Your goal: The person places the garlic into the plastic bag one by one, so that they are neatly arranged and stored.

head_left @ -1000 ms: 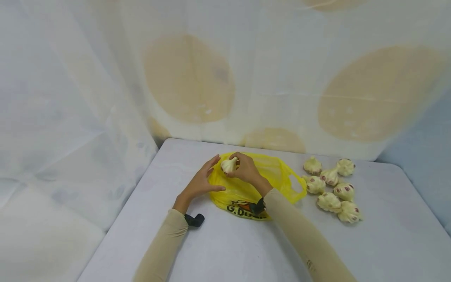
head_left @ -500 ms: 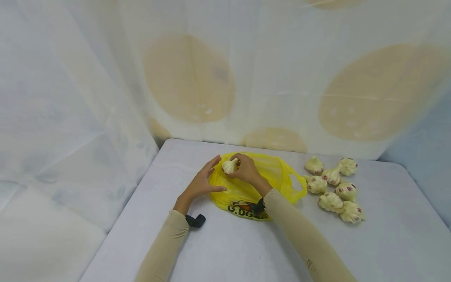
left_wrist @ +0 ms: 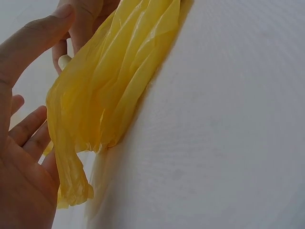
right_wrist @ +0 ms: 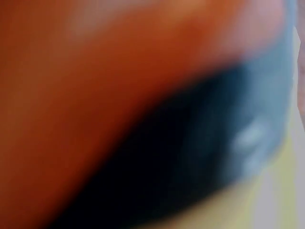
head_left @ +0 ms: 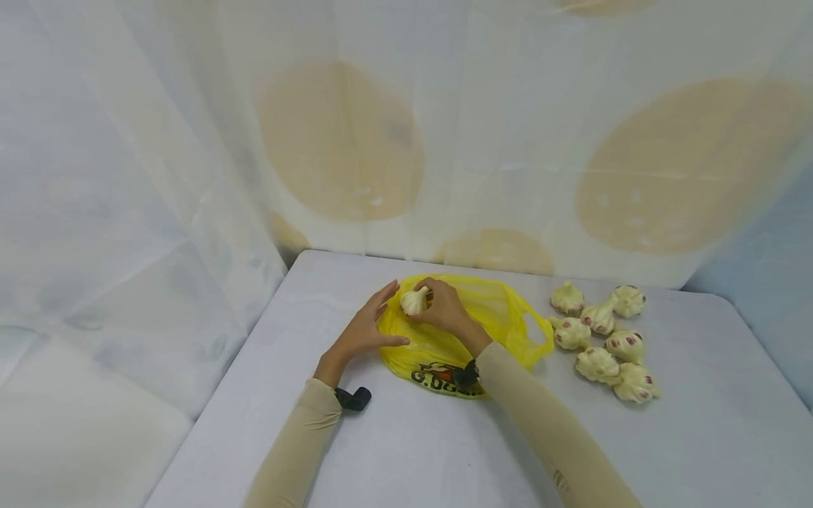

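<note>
In the head view my right hand (head_left: 441, 305) pinches a garlic bulb (head_left: 414, 301) with its stem upward, over the left part of a yellow plastic bag (head_left: 489, 300). My left hand (head_left: 363, 328) is at the bag's left edge, thumb and fingers spread apart. The left wrist view shows the bag's crumpled side (left_wrist: 109, 81) beside the left hand's palm and fingers; whether they touch it I cannot tell. Only a blurred orange and black print fills most of the right wrist view, so the right hand's fingers are hidden there.
Several garlic bulbs (head_left: 597, 319) lie in a loose group on the white table (head_left: 406, 451), right of the bag's handle. Pale curtains with tan spots (head_left: 343, 141) hang behind the table and at its sides.
Hands, held bulb and bag keep nearly the same places. The whole head view has shifted very slightly, so the loose bulbs appear a little farther right.
</note>
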A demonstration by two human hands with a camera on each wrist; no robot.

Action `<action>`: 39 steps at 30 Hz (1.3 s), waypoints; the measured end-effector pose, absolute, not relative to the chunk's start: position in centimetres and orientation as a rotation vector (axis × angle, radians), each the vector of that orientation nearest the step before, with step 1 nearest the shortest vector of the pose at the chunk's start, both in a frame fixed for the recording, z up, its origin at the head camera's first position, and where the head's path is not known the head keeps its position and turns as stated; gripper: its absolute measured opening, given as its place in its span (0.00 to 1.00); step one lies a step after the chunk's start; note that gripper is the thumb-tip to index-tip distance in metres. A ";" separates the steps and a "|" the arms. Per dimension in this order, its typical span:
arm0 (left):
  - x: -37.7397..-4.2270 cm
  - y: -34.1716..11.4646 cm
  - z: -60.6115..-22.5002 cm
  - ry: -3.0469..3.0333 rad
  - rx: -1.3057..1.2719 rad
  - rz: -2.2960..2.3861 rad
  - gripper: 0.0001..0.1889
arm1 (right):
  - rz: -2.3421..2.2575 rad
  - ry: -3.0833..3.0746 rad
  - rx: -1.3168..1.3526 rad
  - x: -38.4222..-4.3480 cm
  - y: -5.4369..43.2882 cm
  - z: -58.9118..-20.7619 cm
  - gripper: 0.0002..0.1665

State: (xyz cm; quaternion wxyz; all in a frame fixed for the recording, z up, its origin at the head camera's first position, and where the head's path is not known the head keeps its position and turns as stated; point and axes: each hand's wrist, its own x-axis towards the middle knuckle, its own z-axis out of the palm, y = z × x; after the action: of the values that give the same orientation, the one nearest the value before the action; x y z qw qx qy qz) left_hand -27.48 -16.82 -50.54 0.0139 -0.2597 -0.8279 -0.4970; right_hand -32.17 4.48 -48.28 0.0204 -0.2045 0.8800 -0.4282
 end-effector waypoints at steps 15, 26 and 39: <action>-27.4 -16.7 -50.4 -2.568 -0.811 -1.560 0.58 | -1.315 2.789 -0.729 -31.6 5.0 -46.9 0.37; -27.6 -16.8 -50.5 -2.557 -0.826 -1.576 0.58 | -1.460 2.766 -0.848 -30.6 8.0 -41.6 0.36; -27.7 -17.2 -50.9 -2.567 -0.814 -1.549 0.59 | -1.468 2.978 -0.852 -30.9 16.8 -36.5 0.36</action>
State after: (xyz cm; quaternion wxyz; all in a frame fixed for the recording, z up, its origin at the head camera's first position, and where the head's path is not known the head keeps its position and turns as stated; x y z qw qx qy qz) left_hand -27.74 -17.25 -50.88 0.0175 -0.2621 -0.8262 -0.4984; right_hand -30.87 16.79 -36.51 -0.1425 -0.2459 0.8599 -0.4240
